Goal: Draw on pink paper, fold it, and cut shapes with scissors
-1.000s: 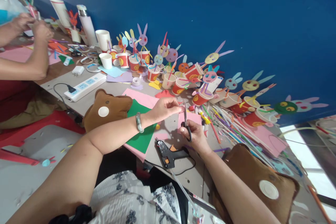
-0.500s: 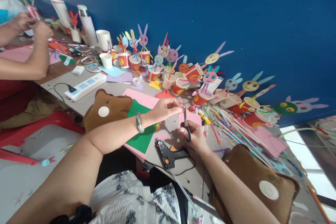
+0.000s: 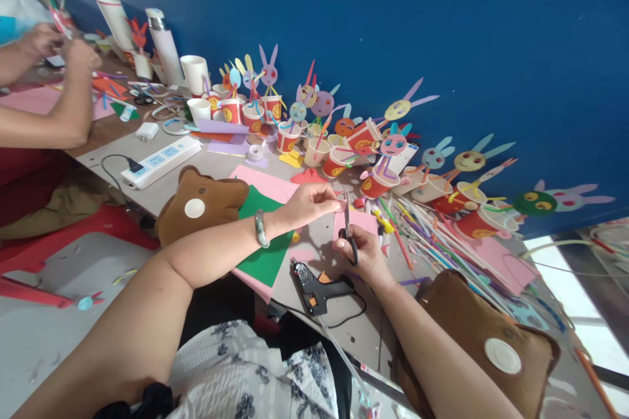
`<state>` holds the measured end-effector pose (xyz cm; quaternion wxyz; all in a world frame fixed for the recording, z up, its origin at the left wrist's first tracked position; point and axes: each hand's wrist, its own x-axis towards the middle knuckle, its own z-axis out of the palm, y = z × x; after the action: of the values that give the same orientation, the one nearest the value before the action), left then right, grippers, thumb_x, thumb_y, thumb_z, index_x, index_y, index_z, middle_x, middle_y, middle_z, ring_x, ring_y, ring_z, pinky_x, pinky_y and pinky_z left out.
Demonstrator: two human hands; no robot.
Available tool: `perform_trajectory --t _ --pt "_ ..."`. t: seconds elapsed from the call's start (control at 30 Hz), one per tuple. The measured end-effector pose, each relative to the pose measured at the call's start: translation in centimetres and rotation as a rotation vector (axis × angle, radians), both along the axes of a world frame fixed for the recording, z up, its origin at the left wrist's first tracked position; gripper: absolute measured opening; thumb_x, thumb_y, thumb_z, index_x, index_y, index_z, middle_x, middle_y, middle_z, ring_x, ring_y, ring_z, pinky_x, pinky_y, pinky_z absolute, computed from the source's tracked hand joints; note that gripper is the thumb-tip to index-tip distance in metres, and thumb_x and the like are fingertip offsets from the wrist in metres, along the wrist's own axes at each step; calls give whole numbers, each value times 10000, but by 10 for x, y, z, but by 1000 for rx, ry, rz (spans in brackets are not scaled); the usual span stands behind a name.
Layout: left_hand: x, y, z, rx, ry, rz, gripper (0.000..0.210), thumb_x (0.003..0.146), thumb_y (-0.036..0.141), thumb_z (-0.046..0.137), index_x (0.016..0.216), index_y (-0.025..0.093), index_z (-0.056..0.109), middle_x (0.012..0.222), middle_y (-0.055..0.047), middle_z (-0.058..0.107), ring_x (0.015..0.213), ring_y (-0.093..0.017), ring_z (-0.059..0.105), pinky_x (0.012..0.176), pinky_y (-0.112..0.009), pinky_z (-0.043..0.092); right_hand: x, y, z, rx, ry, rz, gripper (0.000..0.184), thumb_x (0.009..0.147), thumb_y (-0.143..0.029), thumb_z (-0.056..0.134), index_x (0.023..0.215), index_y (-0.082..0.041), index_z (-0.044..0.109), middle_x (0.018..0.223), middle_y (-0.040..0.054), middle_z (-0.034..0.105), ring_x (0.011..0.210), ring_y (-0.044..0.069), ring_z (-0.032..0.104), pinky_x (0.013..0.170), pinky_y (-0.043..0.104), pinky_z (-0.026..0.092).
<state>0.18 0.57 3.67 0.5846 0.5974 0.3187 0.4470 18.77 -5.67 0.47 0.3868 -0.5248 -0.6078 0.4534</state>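
Observation:
My right hand (image 3: 366,255) is closed around the black handles of a pair of scissors (image 3: 347,226), whose blades point away from me. At the blade tips, my left hand (image 3: 314,201) pinches a small piece of pink paper (image 3: 340,206), mostly covered by the fingertips. Beneath the scissors lies a pink paper sheet (image 3: 366,221). Closer to my body is a black hot glue gun (image 3: 317,288) with its cord. Green paper (image 3: 265,242) rests on pink paper under my left forearm.
Paper cups with rabbit figures (image 3: 383,177) line the blue wall. Pipe cleaners (image 3: 442,236) spread to the right. Brown cushions (image 3: 196,209) flank my arms. A power strip (image 3: 162,160) lies left; beyond it, another person's hands (image 3: 63,49) hold something thin.
By the white cup, the light blue sheet no longer shows; a lilac sheet and an orange-red one now appear there. My hands and the scissors look almost unmoved.

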Motion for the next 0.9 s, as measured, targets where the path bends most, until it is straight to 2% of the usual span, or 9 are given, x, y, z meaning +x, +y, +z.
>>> perform_trajectory --t 0.23,0.57,0.67,0.8,0.9 --pt "0 2 -1 8 -32 -16 222 751 303 718 699 138 578 675 0 606 662 -88 531 640 -235 412 -2 -1 1 1 25 -9 522 672 -604 791 617 -219 442 526 -57 401 506 93 301 479 256 258" --pt "0 3 -1 11 -33 -15 213 754 299 711 708 132 585 676 -1 604 644 -81 516 622 -229 399 0 1 -4 30 -11 -17 548 670 -663 764 627 -218 446 515 -65 383 500 88 293 463 247 249" --pt "0 0 2 6 -47 -35 217 761 304 711 715 133 585 688 1 594 664 -86 525 625 -228 408 1 1 -4 23 1 -14 543 672 -662 762 632 -219 452 512 -63 394 496 90 296 465 250 247" --pt "-2 -6 8 -22 -5 -68 201 792 295 680 717 140 576 631 36 522 589 -68 458 567 -215 368 0 1 -4 1 15 -16 531 670 -637 782 639 -215 461 518 -55 434 502 92 322 477 250 251" --pt "-2 -7 9 -26 21 -76 180 793 274 668 715 139 577 620 40 515 576 -65 450 561 -212 367 0 1 -5 11 17 -15 550 658 -647 788 627 -213 450 517 -61 409 505 88 310 476 246 247"
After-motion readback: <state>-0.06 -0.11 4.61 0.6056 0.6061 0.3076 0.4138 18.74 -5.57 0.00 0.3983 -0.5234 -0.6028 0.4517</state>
